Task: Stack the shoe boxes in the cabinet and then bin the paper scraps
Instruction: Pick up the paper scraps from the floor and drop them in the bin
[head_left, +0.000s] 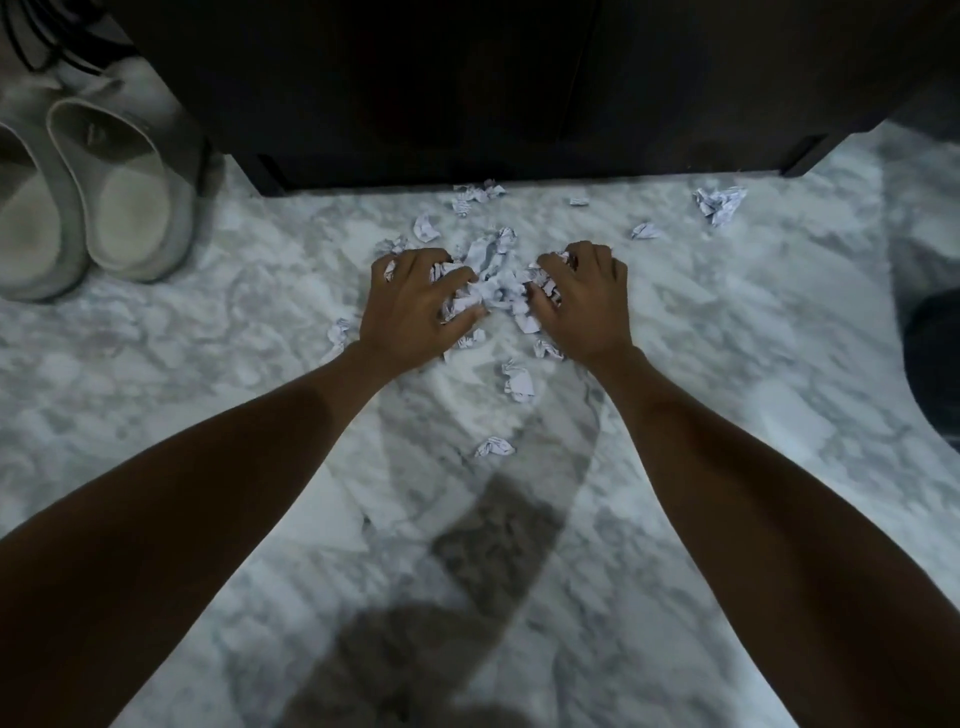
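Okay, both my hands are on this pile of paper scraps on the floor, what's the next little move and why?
Probably squeeze the two hands together and lift the bunch. The left hand and right hand already curl round the central pile of scraps on the marble floor. Loose scraps remain, such as the crumpled piece near the dark cabinet, so a second sweep looks needed.

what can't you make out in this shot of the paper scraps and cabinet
Head view:
- Dark wooden cabinet: inside and shoe boxes unseen; too dark, cut by top edge.
- Crumpled white paper scraps: print too small; some hidden under left hand and right hand.
- Dark rounded object: cut by right edge, unidentifiable.
- Pale grey slippers: one cut by left edge.
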